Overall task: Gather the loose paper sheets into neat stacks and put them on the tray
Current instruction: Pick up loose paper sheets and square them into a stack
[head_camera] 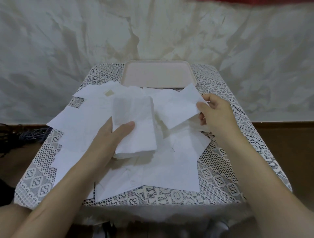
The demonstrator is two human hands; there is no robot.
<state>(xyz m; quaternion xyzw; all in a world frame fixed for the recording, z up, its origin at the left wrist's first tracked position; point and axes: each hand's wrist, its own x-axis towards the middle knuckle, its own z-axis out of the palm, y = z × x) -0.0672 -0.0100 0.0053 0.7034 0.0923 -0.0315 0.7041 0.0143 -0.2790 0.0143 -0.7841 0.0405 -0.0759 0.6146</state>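
One pale pink rectangular tray sits at upper centre on one lace-covered worktop. Two hands show: the left hand grips one small stack of white paper sheets at centre, and the right hand pinches one single white paper sheet right of centre. The loose white paper sheets across the middle overlap too much for an exact count, at least eight, with one small beige square at upper left.

A bench draped in a white lace cloth stands before a creased pale sheet hung as a backdrop. At nine o'clock, tangled blue and dark cords lie on the brown floor; a red strip shows at one o'clock.
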